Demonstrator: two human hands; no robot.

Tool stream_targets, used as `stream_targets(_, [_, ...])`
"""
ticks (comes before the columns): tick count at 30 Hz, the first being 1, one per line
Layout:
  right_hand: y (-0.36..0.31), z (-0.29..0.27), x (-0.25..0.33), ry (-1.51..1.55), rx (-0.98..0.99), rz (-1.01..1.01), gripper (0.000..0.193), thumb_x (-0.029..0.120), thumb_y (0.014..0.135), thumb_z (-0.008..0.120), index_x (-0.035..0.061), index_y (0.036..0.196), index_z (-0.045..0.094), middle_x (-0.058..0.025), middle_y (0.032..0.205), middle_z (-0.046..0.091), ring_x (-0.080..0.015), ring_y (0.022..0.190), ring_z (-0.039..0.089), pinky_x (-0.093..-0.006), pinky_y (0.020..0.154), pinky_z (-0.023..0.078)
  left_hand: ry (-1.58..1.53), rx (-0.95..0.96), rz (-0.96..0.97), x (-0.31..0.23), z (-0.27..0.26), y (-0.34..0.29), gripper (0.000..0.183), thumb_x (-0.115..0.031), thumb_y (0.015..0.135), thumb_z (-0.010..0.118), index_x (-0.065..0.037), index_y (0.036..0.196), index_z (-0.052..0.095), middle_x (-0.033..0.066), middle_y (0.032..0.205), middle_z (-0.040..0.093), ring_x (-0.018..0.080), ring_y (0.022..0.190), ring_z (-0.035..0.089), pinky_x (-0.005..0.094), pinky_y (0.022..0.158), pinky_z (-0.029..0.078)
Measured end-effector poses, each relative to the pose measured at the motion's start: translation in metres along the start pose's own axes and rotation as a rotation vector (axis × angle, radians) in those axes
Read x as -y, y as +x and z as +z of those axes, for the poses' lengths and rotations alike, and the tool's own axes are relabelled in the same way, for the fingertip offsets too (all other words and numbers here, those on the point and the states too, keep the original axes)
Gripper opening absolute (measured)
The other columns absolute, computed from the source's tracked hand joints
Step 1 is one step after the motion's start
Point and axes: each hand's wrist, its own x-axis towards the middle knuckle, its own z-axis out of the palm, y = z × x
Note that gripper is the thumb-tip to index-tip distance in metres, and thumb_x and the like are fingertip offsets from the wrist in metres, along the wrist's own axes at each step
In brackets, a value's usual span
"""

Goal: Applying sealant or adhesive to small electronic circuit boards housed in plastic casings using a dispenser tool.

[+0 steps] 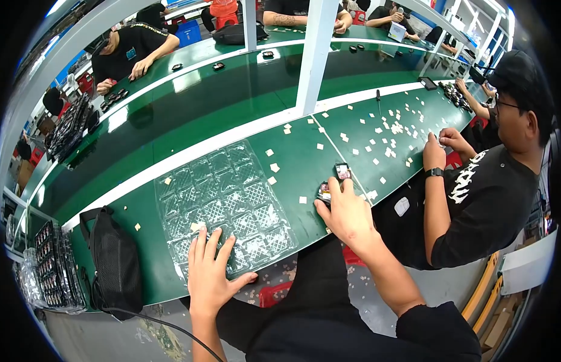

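My left hand (211,271) lies with its fingers spread on the near edge of a clear plastic blister tray (223,202), whose square pockets show a crosshatched pattern. To the right, my right hand (351,217) has its thumb and index finger around a small black-cased electronic device (324,192) on the green table (301,160). Just beyond its fingertips lies a second small device (343,171), its circuit parts showing. A small cream paper square (197,227) rests on the tray near my left fingertips.
A black bag (114,259) and stacked filled trays (54,265) stand at left. Many cream squares (396,128) and a screwdriver (379,99) lie at right, near a co-worker (491,181). A white post (315,60) rises beyond. Other people sit across the green belt (232,90).
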Motion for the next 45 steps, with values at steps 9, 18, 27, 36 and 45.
stream_targets(9, [0.034, -0.001, -0.022, 0.052, -0.247, 0.072, 0.046, 0.037, 0.097, 0.069, 0.0016, 0.12, 0.051, -0.0188, 0.103, 0.055, -0.0427, 0.071, 0.07, -0.0506, 0.058, 0.058, -0.015, 0.013, -0.01, 0.002, -0.002, 0.002, 0.085, -0.052, 0.065, 0.09, -0.01, 0.133, 0.064, 0.018, 0.147, 0.053, 0.0437, 0.144, 0.04, 0.058, 0.119, 0.029])
stream_targets(18, [0.056, 0.012, -0.031, -0.027, -0.119, 0.087, 0.047, 0.036, 0.097, 0.067, -0.0001, 0.121, 0.049, -0.0216, 0.104, 0.057, -0.0432, 0.075, 0.072, -0.0505, 0.061, 0.06, -0.024, 0.002, -0.003, 0.006, 0.003, 0.002, 0.087, -0.054, 0.063, 0.09, -0.009, 0.133, 0.065, 0.0181, 0.148, 0.052, 0.0433, 0.146, 0.038, 0.0577, 0.12, 0.029])
stream_targets(27, [0.064, 0.024, -0.044, 0.02, -0.149, 0.041, 0.042, 0.031, 0.098, 0.067, 0.0002, 0.12, 0.049, -0.0227, 0.108, 0.056, -0.0456, 0.08, 0.07, -0.0537, 0.067, 0.059, -0.023, -0.002, -0.008, 0.005, 0.0, 0.0, 0.084, -0.056, 0.067, 0.088, -0.011, 0.134, 0.065, 0.0182, 0.145, 0.054, 0.0428, 0.143, 0.041, 0.0575, 0.119, 0.029])
stream_targets(36, [0.113, 0.003, -0.027, 0.122, -0.206, -0.101, 0.038, 0.034, 0.101, 0.063, 0.0015, 0.117, 0.052, -0.0223, 0.108, 0.06, -0.0472, 0.088, 0.068, -0.0549, 0.073, 0.057, -0.039, 0.012, -0.012, 0.004, -0.001, 0.0, 0.081, -0.058, 0.069, 0.086, -0.013, 0.133, 0.065, 0.017, 0.146, 0.053, 0.0411, 0.144, 0.041, 0.0567, 0.119, 0.03])
stream_targets(45, [0.221, 0.026, 0.06, 0.117, -0.077, -0.221, 0.043, 0.038, 0.102, 0.06, -0.0004, 0.12, 0.051, -0.0233, 0.12, 0.058, -0.0456, 0.096, 0.069, -0.0534, 0.08, 0.058, -0.04, -0.021, 0.009, 0.009, 0.0, -0.001, 0.084, -0.056, 0.065, 0.089, -0.009, 0.132, 0.066, 0.017, 0.147, 0.053, 0.042, 0.144, 0.04, 0.0566, 0.119, 0.03])
